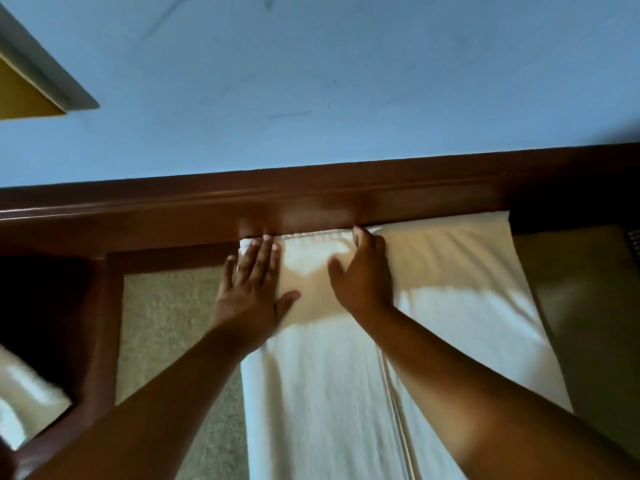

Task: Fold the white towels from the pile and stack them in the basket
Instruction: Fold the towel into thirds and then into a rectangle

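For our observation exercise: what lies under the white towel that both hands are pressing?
A beige textured surface shows left of the white towel and likely runs under it. What lies beneath is covered by the towel, with the left hand and right hand on top.

White towel (329,393) lies on beige surface (166,341) (w/ wood frame (311,202)).

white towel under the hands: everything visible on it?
White towel: plain soft cloth, spread flat on a beige textured surface, its far hemmed edge against a dark wooden rail. A long edge runs down it, so it looks folded lengthwise. Left hand and right hand press flat on its far end. Near end out of frame.
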A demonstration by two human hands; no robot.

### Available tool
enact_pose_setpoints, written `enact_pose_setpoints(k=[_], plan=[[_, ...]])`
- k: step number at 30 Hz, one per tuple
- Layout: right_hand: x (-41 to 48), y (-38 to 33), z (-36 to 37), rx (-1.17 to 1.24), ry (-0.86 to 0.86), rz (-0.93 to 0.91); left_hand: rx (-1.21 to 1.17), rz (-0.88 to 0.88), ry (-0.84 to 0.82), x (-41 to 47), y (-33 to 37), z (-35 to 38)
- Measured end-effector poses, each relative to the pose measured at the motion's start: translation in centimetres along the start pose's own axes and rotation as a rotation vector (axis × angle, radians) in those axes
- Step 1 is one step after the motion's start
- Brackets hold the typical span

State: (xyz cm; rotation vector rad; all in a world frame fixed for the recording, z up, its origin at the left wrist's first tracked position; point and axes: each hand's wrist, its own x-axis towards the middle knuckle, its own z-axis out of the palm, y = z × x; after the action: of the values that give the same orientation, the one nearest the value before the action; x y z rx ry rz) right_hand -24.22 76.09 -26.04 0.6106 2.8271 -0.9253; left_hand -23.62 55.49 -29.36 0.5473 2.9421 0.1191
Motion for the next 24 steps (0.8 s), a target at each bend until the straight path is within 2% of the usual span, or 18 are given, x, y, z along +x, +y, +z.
enact_pose_setpoints(k=[3,6,9,11,13,15,17,19,24], plan=[[1.9,-0.2,-0.5,0.268,-0.115,0.183,0.042,-0.008,0.049,-0.1,0.7,0.2],[2.3,0.7,-1.1,0.328,0.024,0.17,-0.004,0.059,0.089,-0.6,1.7,-0.3],[-0.3,1.0,-0.9,0.147,0.127,0.034,-0.049,0.243,0.076,-3.1,3.1,-0.9],[-3.8,1.3,-0.7,-0.018,0.148,-0.105,-0.102,0.247,0.043,-5.6,4.1,-1.2],[-7.8,2.5,-0.6,-0.106,0.091,-0.258,-0.155,0.182,-0.003,-8.1,5.2,-1.1],[-13.0,5.1,-0.3,-0.241,-0.07,-0.361,-0.182,0.132,-0.055,-11.7,6.4,-1.0],[-18.1,8.1,-0.2,-0.339,-0.21,-0.388,-0.204,0.121,-0.09,-16.1,7.6,-0.7],[-22.1,10.7,-0.8,-0.324,-0.209,-0.365,-0.236,0.172,-0.118,-20.3,8.2,-0.4],[-29.8,15.4,-3.3,-0.252,-0.191,-0.174,-0.207,0.276,-0.222,-28.3,9.0,-0.4]])
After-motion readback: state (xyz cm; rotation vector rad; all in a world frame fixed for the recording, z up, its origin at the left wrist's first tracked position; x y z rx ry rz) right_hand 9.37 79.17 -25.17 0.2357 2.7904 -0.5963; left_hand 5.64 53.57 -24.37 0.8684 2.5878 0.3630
